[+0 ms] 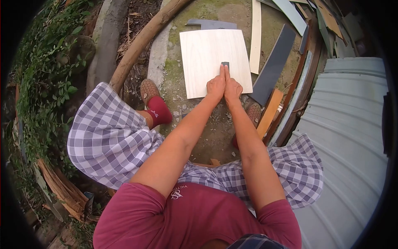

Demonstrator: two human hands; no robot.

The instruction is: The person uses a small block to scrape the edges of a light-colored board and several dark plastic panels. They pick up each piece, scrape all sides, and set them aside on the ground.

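A pale, square wooden board lies in front of me [203,50]. On it is a small dark grey piece [225,64], right of the board's middle. My left hand [216,86] and my right hand [233,88] rest side by side on the board. Both index fingers stretch forward, and their tips press on the near edge of the dark piece. The other fingers of both hands are curled in. Beyond the board's far edge, a grey flat piece [211,25] shows partly.
To the right lie a pale strip [256,37], a dark grey plank [274,64] and an orange-brown wood block [270,112]. Corrugated metal sheeting [340,145] covers the right side. A long wooden pole [143,41] and leafy plants [45,62] are on the left.
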